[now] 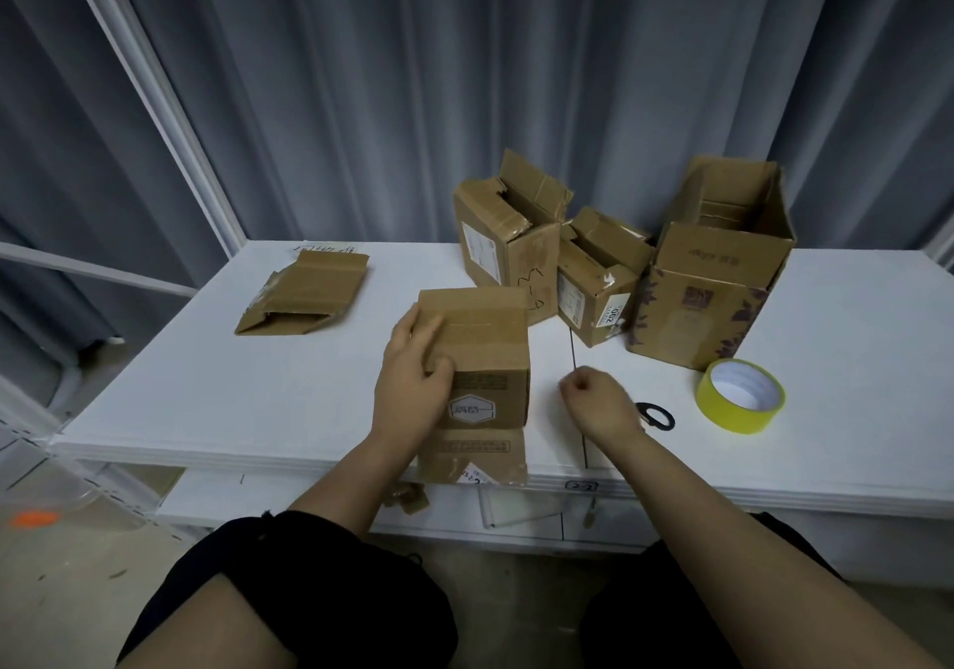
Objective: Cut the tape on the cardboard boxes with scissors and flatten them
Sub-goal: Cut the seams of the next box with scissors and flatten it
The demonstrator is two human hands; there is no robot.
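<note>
Box in hand (490, 343): upright at mid front edge of worktop (258, 389), bottom flap hanging over that edge. Left grip (413, 384) holds its left side, fingers over the top, thumb on the front face. Can't tell if its top tape is cut yet.

Right grip (593, 400): just right of the box, fingers curled, nothing seen in it. Scissors (658, 416) lie on the worktop just behind that wrist, partly hidden.

Done, by my read: 1 flattened box (304, 294) near back-left corner.

Left: the box in hand plus 3 open boxes toward back right: torn box (495, 250), small box (593, 296), tall box (712, 291). All upright, none flattened. So approx. 1 of 5 done.

Yellow tape roll (741, 394) toward the right, near the scissors.
</note>
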